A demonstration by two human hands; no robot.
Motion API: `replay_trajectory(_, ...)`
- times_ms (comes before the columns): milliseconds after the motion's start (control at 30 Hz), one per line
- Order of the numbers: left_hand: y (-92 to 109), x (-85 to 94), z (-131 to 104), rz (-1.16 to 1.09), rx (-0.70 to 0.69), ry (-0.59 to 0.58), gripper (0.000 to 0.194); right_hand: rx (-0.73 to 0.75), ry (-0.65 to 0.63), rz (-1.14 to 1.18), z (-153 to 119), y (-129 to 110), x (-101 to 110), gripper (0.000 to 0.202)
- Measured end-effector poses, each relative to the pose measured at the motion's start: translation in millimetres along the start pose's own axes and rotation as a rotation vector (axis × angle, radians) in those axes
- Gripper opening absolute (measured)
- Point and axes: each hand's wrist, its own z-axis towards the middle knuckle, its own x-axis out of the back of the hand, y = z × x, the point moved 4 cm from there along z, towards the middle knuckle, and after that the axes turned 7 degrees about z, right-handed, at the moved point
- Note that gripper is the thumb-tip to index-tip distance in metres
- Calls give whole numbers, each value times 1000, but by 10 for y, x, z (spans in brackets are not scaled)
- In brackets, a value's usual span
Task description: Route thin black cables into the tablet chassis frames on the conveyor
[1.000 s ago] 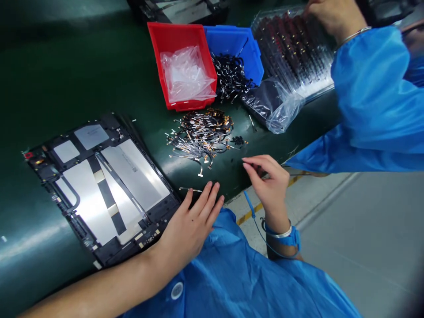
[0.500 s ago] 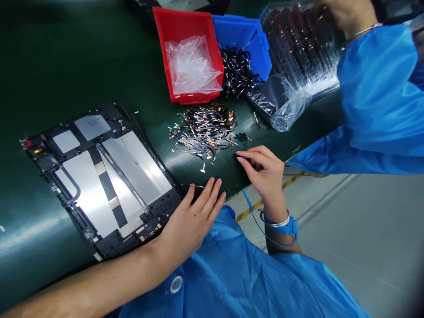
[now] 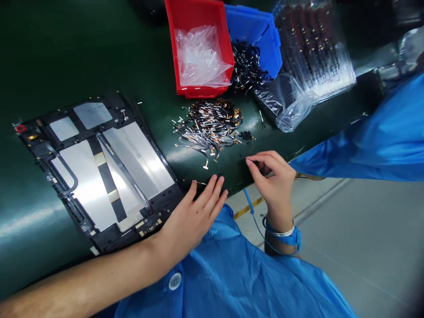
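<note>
My left hand (image 3: 195, 216) lies palm down at the near table edge, its fingers stretched out. By its fingertips shows part of a thin flex cable (image 3: 200, 182); the rest is hidden under the fingers. My right hand (image 3: 273, 176) hovers at the table edge with thumb and forefinger pinched together. Whatever is in that pinch is too small to make out. A pile of flex cables (image 3: 212, 123) with silver and gold ends lies beyond both hands. Beside it sits a little heap of small black pieces (image 3: 245, 135). To the left, an opened tablet (image 3: 109, 172) rests beside my left forearm.
Behind the pile stand a red bin (image 3: 203, 90) with clear plastic bags and a blue bin (image 3: 273, 42) with black cables. A clear tray (image 3: 314, 48) of parts and a plastic bag (image 3: 288, 104) lie farther right. A co-worker's blue sleeve (image 3: 380, 137) reaches in.
The co-worker's hand has left the clear tray and gone out of view, the sleeve drawing back to the right. The view has shifted slightly. My hands keep nearly the same poses.
</note>
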Motion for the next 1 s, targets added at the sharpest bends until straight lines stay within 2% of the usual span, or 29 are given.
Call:
replay_trajectory(100,-5,1,-3,-5,1,-6,59,-19,-3,29,-30,32,32,8)
replay_trajectory(300,-13,14,-1,-7,6,-4,56,38,-2,28,-102,49,-54,9)
replay_trajectory(667,-16,33,10,14,12,24,54,84,96,-24,-336,-173,-157,14)
replay_trajectory(833,-18,55,0,-35,8,27,58,-21,89,41,-334,-151,-188,13)
replay_trajectory(1000,-30,53,-7,-74,15,45,56,-61,71,35,-313,-138,-195,11)
